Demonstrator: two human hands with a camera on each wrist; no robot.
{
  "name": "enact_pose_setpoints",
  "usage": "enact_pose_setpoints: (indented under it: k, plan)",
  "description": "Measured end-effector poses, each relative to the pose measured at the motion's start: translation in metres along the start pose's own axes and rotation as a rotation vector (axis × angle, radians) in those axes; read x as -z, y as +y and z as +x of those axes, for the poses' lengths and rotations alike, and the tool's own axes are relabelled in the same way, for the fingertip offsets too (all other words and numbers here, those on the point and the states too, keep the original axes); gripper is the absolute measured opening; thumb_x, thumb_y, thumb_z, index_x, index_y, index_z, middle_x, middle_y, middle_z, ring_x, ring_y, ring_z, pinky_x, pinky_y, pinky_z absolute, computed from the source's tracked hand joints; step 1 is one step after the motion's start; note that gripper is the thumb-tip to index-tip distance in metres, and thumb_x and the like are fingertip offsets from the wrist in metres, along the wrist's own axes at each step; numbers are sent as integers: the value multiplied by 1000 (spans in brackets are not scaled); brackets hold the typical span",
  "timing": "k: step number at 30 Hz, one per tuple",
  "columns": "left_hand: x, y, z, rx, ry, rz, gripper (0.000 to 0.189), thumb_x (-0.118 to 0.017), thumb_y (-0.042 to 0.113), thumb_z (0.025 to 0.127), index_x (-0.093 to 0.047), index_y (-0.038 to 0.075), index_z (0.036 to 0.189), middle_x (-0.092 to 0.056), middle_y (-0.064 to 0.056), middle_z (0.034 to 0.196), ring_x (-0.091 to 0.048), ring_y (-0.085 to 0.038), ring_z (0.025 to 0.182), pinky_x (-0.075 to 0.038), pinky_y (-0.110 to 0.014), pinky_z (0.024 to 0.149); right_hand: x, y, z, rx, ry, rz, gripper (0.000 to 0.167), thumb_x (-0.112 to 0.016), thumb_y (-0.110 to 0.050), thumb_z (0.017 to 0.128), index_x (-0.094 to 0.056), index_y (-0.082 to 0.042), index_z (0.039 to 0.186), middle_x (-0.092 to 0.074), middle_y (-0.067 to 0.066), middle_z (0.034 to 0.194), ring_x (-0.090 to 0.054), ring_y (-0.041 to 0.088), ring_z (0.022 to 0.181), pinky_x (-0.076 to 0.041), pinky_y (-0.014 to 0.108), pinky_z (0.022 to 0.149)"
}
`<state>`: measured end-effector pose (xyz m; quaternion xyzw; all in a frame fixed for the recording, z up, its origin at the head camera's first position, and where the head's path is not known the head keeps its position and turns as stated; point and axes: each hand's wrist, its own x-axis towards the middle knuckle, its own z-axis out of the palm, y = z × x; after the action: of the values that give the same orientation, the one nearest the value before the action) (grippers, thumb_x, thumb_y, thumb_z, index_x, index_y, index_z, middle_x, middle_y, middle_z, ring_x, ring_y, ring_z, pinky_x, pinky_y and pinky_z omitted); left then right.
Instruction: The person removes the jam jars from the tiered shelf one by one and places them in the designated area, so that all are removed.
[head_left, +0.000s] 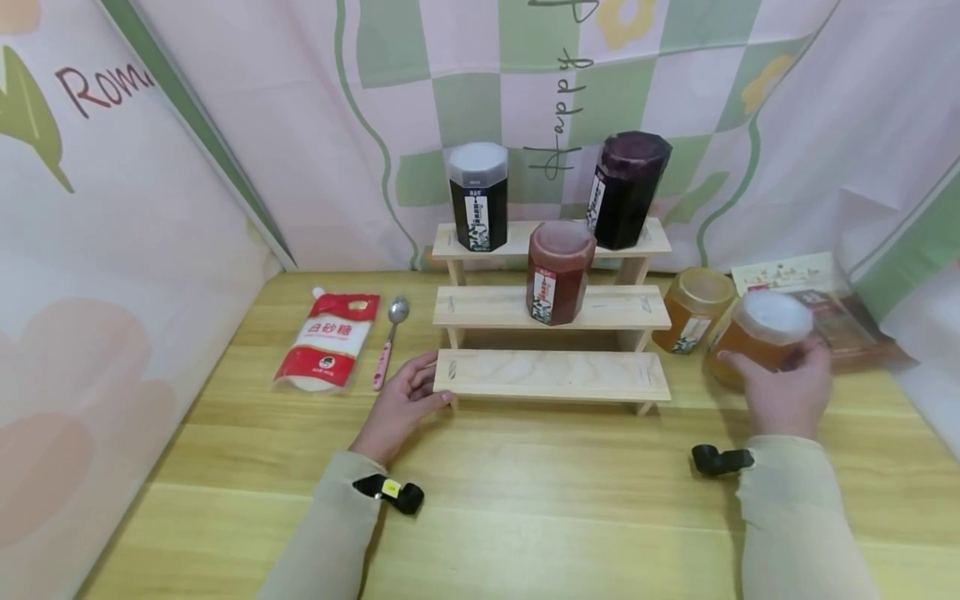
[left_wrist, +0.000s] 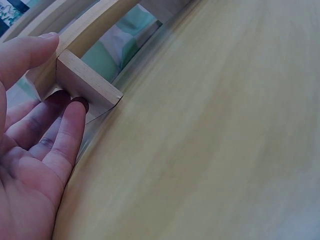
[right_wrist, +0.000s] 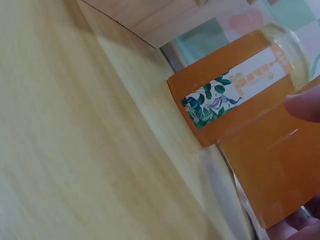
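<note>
The fingers and thumb of the right hand curl round an amber jar with a whitish lid, at the right of the table. Whether the jar's base touches the table, one cannot tell. Just beside it, between the held jar and the wooden stand, stands a second amber jar, its label showing in the right wrist view. A brown packet lies behind and to the right of the held jar.

The left hand grips the left end of the stand's lowest step; the left wrist view shows the thumb at the step's edge and fingertips against the leg below.

On the top step, a dark jar with a white lid stands at the left and a deep purple jar at the right. A red jar stands upright on the middle step, right of centre. Left of the stand lie a spoon with a pink handle and, beside it, a red-and-white bag.
</note>
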<state>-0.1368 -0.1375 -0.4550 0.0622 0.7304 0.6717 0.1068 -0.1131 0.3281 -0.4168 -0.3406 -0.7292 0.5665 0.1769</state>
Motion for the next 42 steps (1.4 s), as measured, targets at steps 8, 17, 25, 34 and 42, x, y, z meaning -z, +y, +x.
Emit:
enact_pose_setpoints:
  k: [8,17,25,34,42]
  plan:
    - [0,1,0,3,-5,-4,65,-73,8,91,-43,13,149,-60,-8,139,-58,-25,124,-51,-33,101,5,10,7,24,-73,-78,97,-86,-26,81,-26,-17,156,-32,7,160,-33,21,144,-26,36,120]
    - [2,-1,0,2,-10,0,66,-75,11,91,-44,15,149,-60,-6,140,-58,-24,125,-49,-34,103,17,16,14,138,-178,-173,89,-80,-22,87,-27,-14,157,-34,13,160,-36,23,144,-27,39,120]
    - [1,0,0,3,-14,0,66,-75,12,91,-44,15,149,-59,-6,140,-58,-24,125,-49,-34,103,19,14,14,135,-172,-165,80,-76,-20,90,-33,-18,157,-36,11,159,-38,20,143,-28,38,120]
    - [1,-1,1,0,-22,-4,66,-75,12,91,-43,15,149,-59,-6,140,-58,-24,125,-50,-32,101,21,15,17,35,-115,-51,74,-79,-19,88,-41,-18,153,-52,-2,145,-50,8,121,-36,26,113]
    - [0,0,0,4,-13,0,65,-74,10,92,-43,16,149,-60,-6,140,-57,-24,125,-49,-35,103,22,12,19,-79,-59,94,77,-82,-18,85,-43,-16,151,-54,-20,110,-50,0,103,-43,11,96]
